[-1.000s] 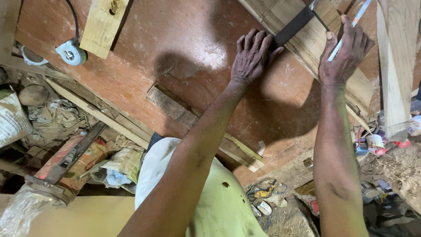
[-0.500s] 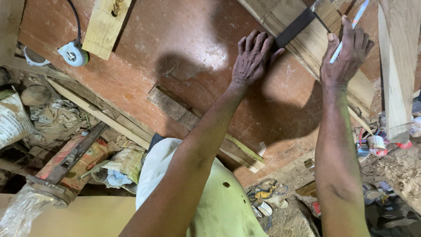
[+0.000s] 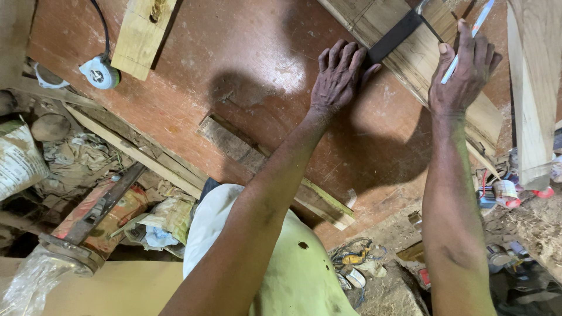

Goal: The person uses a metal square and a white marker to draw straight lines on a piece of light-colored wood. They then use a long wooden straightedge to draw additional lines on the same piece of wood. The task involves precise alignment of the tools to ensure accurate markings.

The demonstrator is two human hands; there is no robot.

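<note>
My left hand [image 3: 339,75] presses on the black stock of a try square [image 3: 396,35] laid across a pale wooden plank [image 3: 417,61] on the reddish-brown workbench [image 3: 246,64]. My right hand [image 3: 463,73] rests on the plank to the right of the square, fingers closed around a thin white and blue pen [image 3: 468,36] that points up and away from me. The square's metal blade runs off the top of the view.
A round tape measure [image 3: 100,72] with a black cord lies at the bench's left, beside a short wood block [image 3: 139,35]. Another pale plank [image 3: 534,88] stands at the right edge. Rags, tins, sawdust and scrap litter the floor below.
Both hands stay on the square and plank; the view has shifted only slightly, and the pen hand has barely moved.
</note>
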